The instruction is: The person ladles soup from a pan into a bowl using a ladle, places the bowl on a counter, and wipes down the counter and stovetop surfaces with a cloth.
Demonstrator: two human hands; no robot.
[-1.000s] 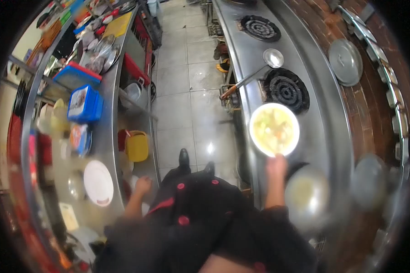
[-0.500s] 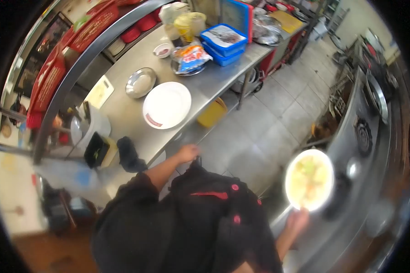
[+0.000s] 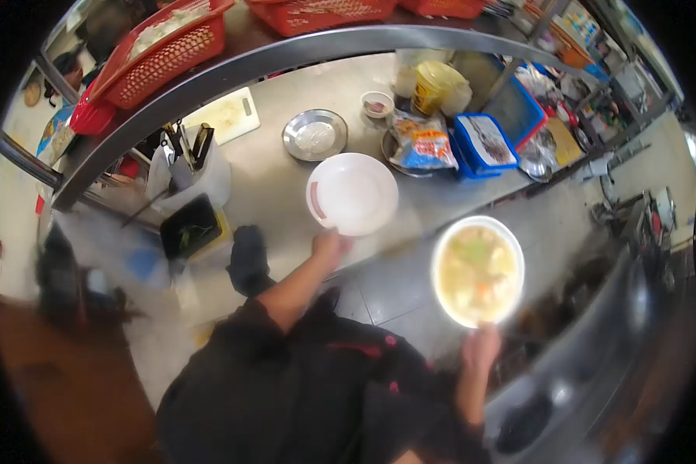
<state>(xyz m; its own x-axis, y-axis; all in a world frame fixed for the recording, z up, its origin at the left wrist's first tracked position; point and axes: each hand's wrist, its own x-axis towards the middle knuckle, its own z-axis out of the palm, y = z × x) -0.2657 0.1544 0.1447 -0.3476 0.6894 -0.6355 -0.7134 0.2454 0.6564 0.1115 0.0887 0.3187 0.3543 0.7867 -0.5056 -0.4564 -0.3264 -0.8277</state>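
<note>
My right hand (image 3: 481, 346) grips the near rim of a white bowl (image 3: 441, 298) and holds it up over the floor beside the counter. Inside is a pale yellowish soup (image 3: 478, 267) with green pieces on top and some orange bits. At the counter's near edge, my left hand (image 3: 332, 247) has its fingers closed on the near rim of a white plate (image 3: 356, 193) with a reddish mark. Whether the plate is lifted off the counter I cannot tell. Just behind it lies a round steel dish (image 3: 315, 135).
On the steel counter (image 3: 274, 185) are a white cutting board (image 3: 224, 116), a small bowl (image 3: 377, 104), a plastic food packet (image 3: 424, 143) and blue containers (image 3: 483, 145). A utensil tub (image 3: 209, 182) stands left. Red baskets (image 3: 166, 66) sit on the overhead shelf. Stoves (image 3: 564, 379) line the right.
My view has turned toward the counter. My left hand has reached forward and taken the plate's rim. My right hand has brought the soup bowl from over the stove toward the counter.
</note>
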